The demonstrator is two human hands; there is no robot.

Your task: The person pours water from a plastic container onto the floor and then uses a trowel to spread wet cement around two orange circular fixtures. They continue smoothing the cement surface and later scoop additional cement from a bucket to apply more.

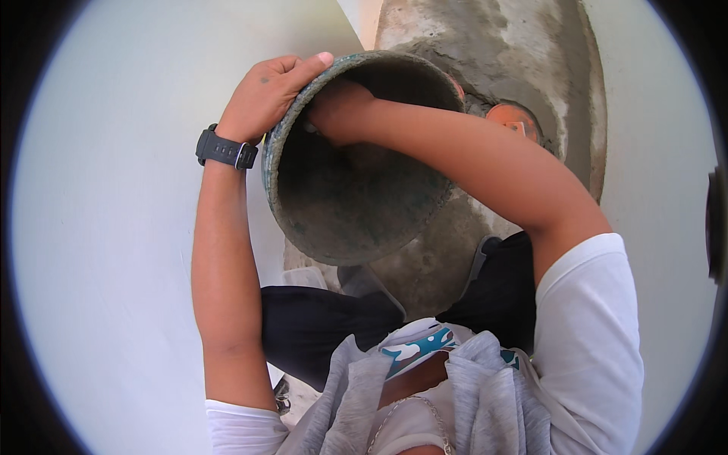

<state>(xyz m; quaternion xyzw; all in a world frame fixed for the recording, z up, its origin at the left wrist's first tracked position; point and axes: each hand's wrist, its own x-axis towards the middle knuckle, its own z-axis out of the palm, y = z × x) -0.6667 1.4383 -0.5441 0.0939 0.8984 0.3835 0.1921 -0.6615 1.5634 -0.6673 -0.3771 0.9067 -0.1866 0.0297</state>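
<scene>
A large dark bucket (364,205), crusted with grey mortar round its rim, is tilted with its mouth toward me. My left hand (265,98) grips the upper left of the rim, thumb along the edge and a black watch on the wrist. Deep inside the bucket, my right hand (340,114) is curled near the upper left wall. Shadow hides most of its fingers, and a small pale spot shows beside them. What it holds, if anything, I cannot make out.
Wet grey mortar (561,61) is smeared on the floor beyond the bucket. An orange round object (512,119) sits there, partly behind my right arm. Pale walls (121,189) rise close on both sides. My bent legs (326,322) are below the bucket, near a whitish translucent item (305,277).
</scene>
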